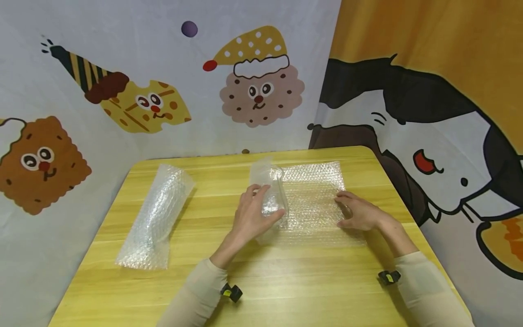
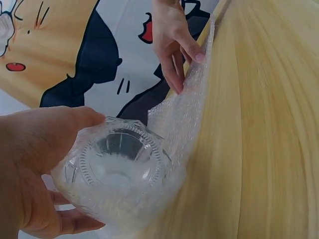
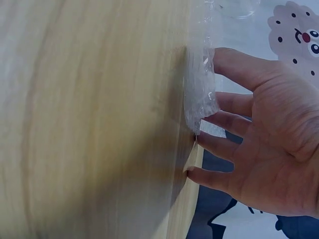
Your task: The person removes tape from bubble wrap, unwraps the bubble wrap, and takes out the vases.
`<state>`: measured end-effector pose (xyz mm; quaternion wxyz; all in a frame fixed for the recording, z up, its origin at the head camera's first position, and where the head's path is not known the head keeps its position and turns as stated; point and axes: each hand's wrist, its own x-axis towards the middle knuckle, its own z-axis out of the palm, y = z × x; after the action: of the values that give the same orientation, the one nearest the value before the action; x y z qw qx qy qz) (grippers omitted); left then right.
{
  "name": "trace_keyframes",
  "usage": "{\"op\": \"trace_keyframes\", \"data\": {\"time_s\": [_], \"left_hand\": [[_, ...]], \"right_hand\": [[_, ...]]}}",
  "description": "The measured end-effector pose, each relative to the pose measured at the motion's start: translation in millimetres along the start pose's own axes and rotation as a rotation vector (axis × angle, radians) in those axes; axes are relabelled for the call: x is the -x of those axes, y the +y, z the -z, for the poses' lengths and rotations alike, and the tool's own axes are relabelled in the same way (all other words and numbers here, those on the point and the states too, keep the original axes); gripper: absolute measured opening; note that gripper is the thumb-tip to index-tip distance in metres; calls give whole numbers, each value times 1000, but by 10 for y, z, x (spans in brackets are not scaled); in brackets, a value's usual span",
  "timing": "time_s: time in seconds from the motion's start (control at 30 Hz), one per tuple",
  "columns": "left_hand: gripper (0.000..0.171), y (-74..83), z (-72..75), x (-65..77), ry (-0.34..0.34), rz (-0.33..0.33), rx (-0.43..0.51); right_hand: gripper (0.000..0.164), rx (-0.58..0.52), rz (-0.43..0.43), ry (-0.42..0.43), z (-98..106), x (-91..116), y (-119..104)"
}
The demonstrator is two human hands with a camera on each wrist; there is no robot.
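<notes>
A clear glass vessel (image 1: 281, 193) lies on its side at the left part of a flat bubble wrap sheet (image 1: 314, 204), with some wrap around it. My left hand (image 1: 250, 217) grips it from the left, thumb on the near side. The left wrist view shows its round, ribbed glass base (image 2: 121, 157) through the wrap; which kind of vessel it is I cannot tell. At the sheet's right edge is my right hand (image 1: 361, 213), fingers spread and fairly straight. Its fingertips touch the wrap edge (image 3: 200, 94) in the right wrist view.
On the left of the wooden table (image 1: 269, 290) lies a long bundle of bubble wrap (image 1: 153, 218). A cartoon-printed cloth (image 1: 163, 59) hangs behind the table and along its sides. Each sleeve carries a small black wrist camera (image 1: 231, 293).
</notes>
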<state>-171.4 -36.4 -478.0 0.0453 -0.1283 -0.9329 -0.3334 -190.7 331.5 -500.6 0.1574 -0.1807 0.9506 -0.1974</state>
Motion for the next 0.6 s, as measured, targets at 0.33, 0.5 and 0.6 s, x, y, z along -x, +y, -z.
{"op": "trace_keyframes", "data": {"time_s": [0.33, 0.5, 0.6], "left_hand": [[85, -219, 76, 44, -25, 76, 109], [84, -294, 111, 81, -25, 101, 148], [85, -302, 120, 118, -20, 101, 160]], "right_hand": [[84, 12, 7, 6, 10, -13, -16], [84, 2, 11, 9, -6, -11, -13], [84, -12, 9, 4, -19, -1, -11]]}}
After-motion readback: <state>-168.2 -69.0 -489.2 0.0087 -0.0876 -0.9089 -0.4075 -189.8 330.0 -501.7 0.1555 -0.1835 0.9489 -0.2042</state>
